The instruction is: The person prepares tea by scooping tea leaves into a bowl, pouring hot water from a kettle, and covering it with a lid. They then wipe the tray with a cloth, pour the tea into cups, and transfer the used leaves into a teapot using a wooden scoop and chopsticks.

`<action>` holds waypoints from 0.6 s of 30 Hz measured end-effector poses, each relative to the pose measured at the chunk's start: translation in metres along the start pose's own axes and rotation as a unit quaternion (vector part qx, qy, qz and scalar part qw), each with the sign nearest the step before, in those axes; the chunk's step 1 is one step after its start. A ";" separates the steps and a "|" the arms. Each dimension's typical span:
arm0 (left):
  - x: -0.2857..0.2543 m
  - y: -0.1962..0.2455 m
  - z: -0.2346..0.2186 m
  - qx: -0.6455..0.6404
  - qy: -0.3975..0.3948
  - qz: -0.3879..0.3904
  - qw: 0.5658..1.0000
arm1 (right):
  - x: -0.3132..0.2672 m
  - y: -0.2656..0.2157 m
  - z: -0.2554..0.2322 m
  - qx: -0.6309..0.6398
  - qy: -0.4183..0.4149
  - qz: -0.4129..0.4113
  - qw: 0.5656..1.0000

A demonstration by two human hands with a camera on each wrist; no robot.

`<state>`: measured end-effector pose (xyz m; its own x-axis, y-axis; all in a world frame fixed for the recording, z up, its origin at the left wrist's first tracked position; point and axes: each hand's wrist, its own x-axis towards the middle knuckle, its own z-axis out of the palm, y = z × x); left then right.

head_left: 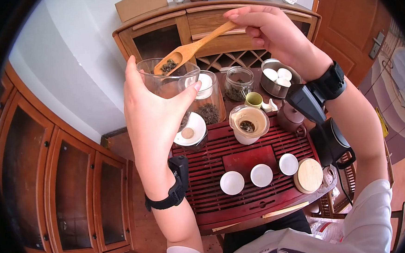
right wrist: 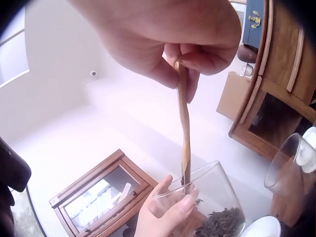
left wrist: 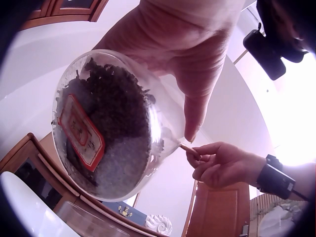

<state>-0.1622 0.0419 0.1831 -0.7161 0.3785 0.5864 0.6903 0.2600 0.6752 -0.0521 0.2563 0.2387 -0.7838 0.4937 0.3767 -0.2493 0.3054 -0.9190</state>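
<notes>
My left hand grips a clear glass jar from the side, thumb and fingers spread around it near the rim. Dark dried tea leaves fill part of the jar, which bears a red-bordered label. Above it, my right hand pinches the end of a wooden tea scoop between thumb and fingers. The scoop slopes down into the jar's mouth, and its bowl carries a small heap of tea leaves.
Below is a red slatted tea tray with three white cups, a round wooden lid and a strainer set in a vessel. A dark teapot and black kettle stand right. Behind are a clamp-lid jar and metal bowl.
</notes>
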 end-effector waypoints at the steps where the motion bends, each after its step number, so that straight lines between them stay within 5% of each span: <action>1: 0.000 0.000 0.000 0.000 -0.001 0.000 1.000 | 0.001 0.000 -0.001 -0.003 0.010 -0.011 1.000; 15: 0.001 -0.001 -0.004 -0.026 -0.009 -0.010 1.000 | 0.000 -0.005 0.002 -0.112 0.065 -0.140 0.982; 18: 0.004 -0.006 -0.010 -0.053 -0.019 -0.022 0.998 | 0.009 -0.001 -0.002 0.025 0.124 -0.092 0.988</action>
<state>-0.1700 0.0335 0.1860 -0.7393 0.4021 0.5401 0.6426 0.1818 0.7443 -0.0576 0.2619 0.2434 -0.5606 0.6201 0.5488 -0.4073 0.3706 -0.8347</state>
